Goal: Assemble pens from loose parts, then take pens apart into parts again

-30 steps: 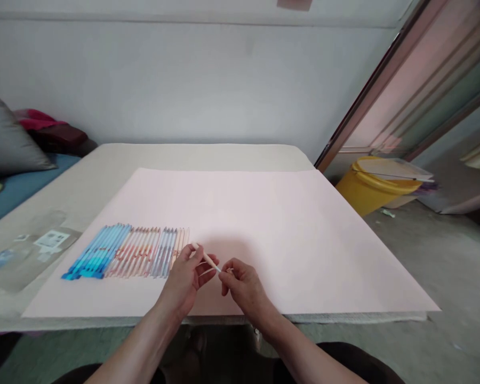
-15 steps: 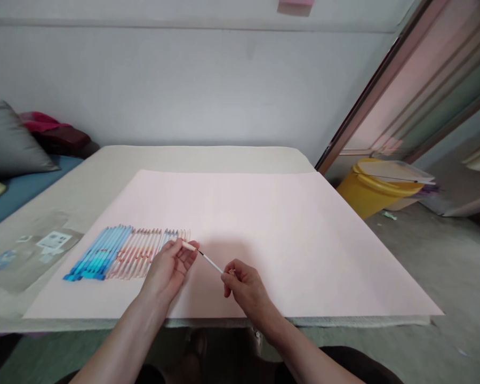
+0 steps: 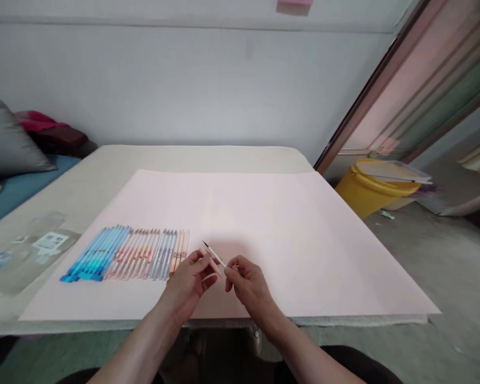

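My right hand point(image 3: 246, 280) pinches a thin white pen refill point(image 3: 215, 254) with a dark tip that points up and left. Just beside the refill, my left hand point(image 3: 192, 280) has its fingers closed around a slim peach-coloured pen barrel point(image 3: 214, 264), partly hidden by the fingers. Both hands are close together above the pink sheet point(image 3: 288, 240). To their left lies a row of pens side by side: blue pens point(image 3: 100, 250), pinkish-red patterned pens point(image 3: 134, 253), grey-blue pens point(image 3: 165, 253) and several peach ones point(image 3: 180, 245) nearest my left hand.
The pink sheet lies on a table with a pale cover point(image 3: 208, 157). A clear plastic bag point(image 3: 36, 250) with labels rests at the left. A yellow bin point(image 3: 362, 189) stands past the right edge, and a grey cushion point(image 3: 16, 141) sits at the far left.
My left hand has moved right, bringing the barrel from the refill's tip to alongside its shaft. The peach pens in the row are now uncovered. My right hand has barely moved.
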The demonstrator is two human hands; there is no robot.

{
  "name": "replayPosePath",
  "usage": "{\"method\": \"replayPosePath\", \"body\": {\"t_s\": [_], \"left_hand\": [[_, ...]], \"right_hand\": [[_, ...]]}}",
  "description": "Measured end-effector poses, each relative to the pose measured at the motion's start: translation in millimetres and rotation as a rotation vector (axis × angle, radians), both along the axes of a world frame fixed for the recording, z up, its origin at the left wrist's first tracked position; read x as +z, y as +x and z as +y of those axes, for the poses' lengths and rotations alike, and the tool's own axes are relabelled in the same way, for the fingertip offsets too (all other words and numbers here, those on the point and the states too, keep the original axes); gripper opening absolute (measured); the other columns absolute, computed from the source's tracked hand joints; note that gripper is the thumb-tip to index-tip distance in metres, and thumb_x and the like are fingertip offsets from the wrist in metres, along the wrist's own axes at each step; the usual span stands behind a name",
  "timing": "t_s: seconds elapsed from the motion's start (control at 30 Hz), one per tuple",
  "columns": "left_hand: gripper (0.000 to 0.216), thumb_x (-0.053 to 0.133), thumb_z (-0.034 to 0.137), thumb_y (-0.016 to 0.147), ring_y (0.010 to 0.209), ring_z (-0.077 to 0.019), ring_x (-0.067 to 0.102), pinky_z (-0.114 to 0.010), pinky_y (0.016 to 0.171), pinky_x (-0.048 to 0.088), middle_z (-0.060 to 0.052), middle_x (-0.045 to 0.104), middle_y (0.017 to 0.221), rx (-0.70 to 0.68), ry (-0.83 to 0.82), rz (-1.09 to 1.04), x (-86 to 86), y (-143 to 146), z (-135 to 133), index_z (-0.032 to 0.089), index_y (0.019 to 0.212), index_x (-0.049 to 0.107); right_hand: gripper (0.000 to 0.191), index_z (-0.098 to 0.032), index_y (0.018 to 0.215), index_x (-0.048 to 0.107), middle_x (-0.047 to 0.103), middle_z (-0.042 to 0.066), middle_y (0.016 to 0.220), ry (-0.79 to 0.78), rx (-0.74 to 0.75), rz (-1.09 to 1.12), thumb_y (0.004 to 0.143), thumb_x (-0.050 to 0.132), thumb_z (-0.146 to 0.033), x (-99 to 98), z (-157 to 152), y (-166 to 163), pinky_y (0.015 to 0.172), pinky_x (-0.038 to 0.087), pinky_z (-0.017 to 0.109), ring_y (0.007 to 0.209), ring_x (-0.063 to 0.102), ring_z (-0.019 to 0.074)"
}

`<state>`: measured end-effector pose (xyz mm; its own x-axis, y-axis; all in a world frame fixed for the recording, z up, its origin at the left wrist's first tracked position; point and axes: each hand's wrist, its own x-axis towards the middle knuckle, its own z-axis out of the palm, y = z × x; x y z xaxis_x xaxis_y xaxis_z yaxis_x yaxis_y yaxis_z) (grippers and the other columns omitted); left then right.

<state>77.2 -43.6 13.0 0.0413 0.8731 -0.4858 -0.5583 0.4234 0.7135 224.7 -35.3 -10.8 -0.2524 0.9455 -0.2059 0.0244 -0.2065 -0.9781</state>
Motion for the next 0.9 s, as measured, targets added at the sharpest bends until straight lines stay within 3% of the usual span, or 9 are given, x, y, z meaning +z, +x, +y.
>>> {"method": "replayPosePath", "body": {"t_s": [0.17, 0.4, 0.63, 0.9], "left_hand": [[0.013, 0.066, 0.023, 0.072, 0.072, -0.0118, 0.06, -0.023, 0.065, 0.048, -0.006, 0.065, 0.086, -0.057, 0.004, -0.01, -1.8, 5.1, -4.2, 0.015, 0.078, 0.059], [0.009, 0.065, 0.022, 0.07, 0.068, -0.0128, 0.059, -0.025, 0.063, 0.047, -0.004, 0.064, 0.077, -0.043, -0.057, 0.06, -3.3, 3.5, -3.0, 0.017, 0.071, 0.057], [0.016, 0.069, 0.026, 0.065, 0.062, -0.0118, 0.058, -0.024, 0.059, 0.045, -0.003, 0.063, 0.07, -0.011, -0.073, 0.092, -4.3, 2.6, -1.1, 0.015, 0.07, 0.057], [0.016, 0.068, 0.022, 0.065, 0.067, -0.0136, 0.06, -0.027, 0.063, 0.047, -0.005, 0.065, 0.076, -0.067, -0.115, 0.087, -6.9, 8.1, -4.2, 0.016, 0.077, 0.061]], "right_hand": [[0.008, -0.018, 0.069, 0.053, 0.054, -0.005, 0.047, 0.005, 0.034, -0.019, 0.076, 0.053, -0.022, -3.6, 1.2, 0.0, 0.044, 0.026, 0.02, 0.042, 0.036, 0.0074], [0.008, -0.018, 0.066, 0.054, 0.051, -0.005, 0.047, 0.008, 0.07, 0.011, 0.073, 0.055, -0.022, -2.0, 2.2, -2.0, 0.047, 0.03, 0.021, 0.046, 0.043, 0.009], [0.009, -0.018, 0.065, 0.057, 0.052, -0.004, 0.049, -0.035, 0.081, -0.032, 0.071, 0.055, -0.023, 6.6, 3.2, -1.7, 0.044, 0.028, 0.021, 0.043, 0.039, 0.008], [0.031, -0.013, 0.088, 0.067, 0.037, -0.006, 0.039, -0.168, -0.058, 0.049, 0.071, 0.044, -0.023, 11.6, 11.7, 6.1, 0.039, 0.023, 0.023, 0.037, 0.031, 0.0085]]}}
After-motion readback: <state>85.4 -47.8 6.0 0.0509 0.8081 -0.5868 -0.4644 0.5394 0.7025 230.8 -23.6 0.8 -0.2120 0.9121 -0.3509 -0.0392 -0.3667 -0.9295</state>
